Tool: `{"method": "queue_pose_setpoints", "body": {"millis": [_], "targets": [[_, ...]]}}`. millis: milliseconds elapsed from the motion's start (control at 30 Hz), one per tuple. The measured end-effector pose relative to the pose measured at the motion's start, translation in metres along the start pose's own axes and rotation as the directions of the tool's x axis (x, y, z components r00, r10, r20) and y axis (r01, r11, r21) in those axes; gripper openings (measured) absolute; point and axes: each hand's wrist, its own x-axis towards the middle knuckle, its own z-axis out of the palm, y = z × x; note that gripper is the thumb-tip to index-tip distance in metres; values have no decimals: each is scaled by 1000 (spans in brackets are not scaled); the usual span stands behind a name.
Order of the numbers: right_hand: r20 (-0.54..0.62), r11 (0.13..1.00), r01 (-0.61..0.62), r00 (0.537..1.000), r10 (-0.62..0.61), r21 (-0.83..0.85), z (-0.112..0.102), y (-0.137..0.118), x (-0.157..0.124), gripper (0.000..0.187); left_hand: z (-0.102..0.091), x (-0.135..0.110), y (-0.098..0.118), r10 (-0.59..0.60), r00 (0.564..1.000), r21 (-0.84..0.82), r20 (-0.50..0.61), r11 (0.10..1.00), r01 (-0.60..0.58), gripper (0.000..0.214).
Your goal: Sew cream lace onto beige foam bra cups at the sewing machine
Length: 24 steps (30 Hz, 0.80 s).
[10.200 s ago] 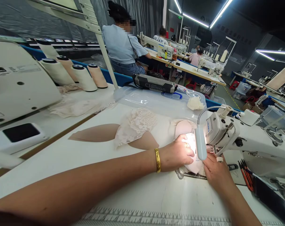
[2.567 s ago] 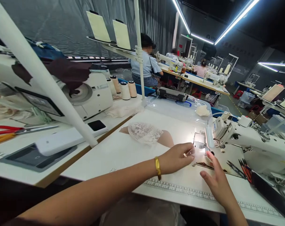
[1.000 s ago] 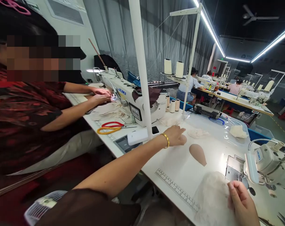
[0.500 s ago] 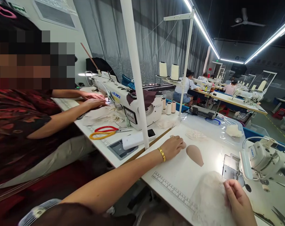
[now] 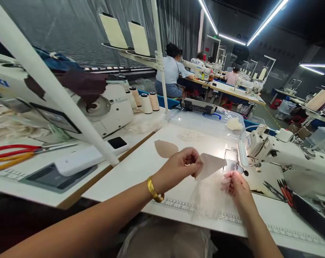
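My left hand (image 5: pixel 182 165), with a gold bracelet at the wrist, pinches one end of a beige fabric piece (image 5: pixel 212 165) above the white table. My right hand (image 5: pixel 238 183) has thumb and fingers closed on the edge of a sheer pale fabric (image 5: pixel 207 200), which drapes down over the printed ruler (image 5: pixel 175 205). The beige piece overlaps the top of the sheer fabric in view; whether they touch I cannot tell. A second leaf-shaped beige piece (image 5: pixel 166 148) lies flat beyond my left hand. Right of my hands stands a sewing machine (image 5: pixel 272 147) with its lamp lit.
Scissors (image 5: pixel 275 190) and a black-handled tool (image 5: pixel 310 215) lie at the right. A white post (image 5: pixel 57 93) rises at the left, near a second machine (image 5: pixel 114 111), thread cones (image 5: pixel 146 104) and red-and-yellow-handled scissors (image 5: pixel 14 152). A clear plastic sheet (image 5: pixel 175 120) covers the back. People sit farther off.
The view has swung right, and the neighbouring person has left it. My left hand has lifted a beige piece off the table toward my right hand, which still holds the sheer fabric.
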Motion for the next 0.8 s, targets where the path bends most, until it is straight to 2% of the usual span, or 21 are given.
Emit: {"method": "queue_pose_setpoints", "body": {"millis": [100,200,300,367,433,500,567,600,633,667,733,800], "targets": [[-11,1000,7,1000,-7,15,0,-3,-3,55,17,2,-10,-82,989,19,124,997,81,23],[12,994,42,999,-41,-101,2,-8,-4,46,17,7,-17,-118,979,240,165,968,76,20],[38,978,95,995,-90,-186,6,-16,-7,39,14,14,-9,5,984,477,180,874,-92,29],[84,956,144,988,-126,-257,9,-24,-12,33,16,21,0,99,951,529,291,812,-247,52],[165,908,207,974,-155,-364,10,-37,-20,26,21,30,10,114,863,481,492,790,-379,73],[269,841,279,949,-167,-464,8,-53,-27,22,28,40,15,68,717,362,694,828,-429,78],[363,776,349,917,-166,-526,3,-70,-33,21,33,51,17,15,567,239,824,897,-372,59],[385,744,377,906,-174,-551,0,-78,-35,20,34,55,17,0,520,199,854,924,-327,46],[386,705,405,901,-199,-582,-3,-84,-36,20,34,58,17,-8,500,178,866,939,-295,33],[371,653,434,896,-243,-620,-6,-89,-37,19,34,61,18,-9,509,177,861,943,-282,24],[325,502,499,859,-396,-706,-9,-93,-35,18,31,62,20,25,596,217,803,918,-332,20],[307,305,555,750,-586,-774,-10,-90,-31,17,27,62,23,151,687,301,711,818,-490,24]]}}
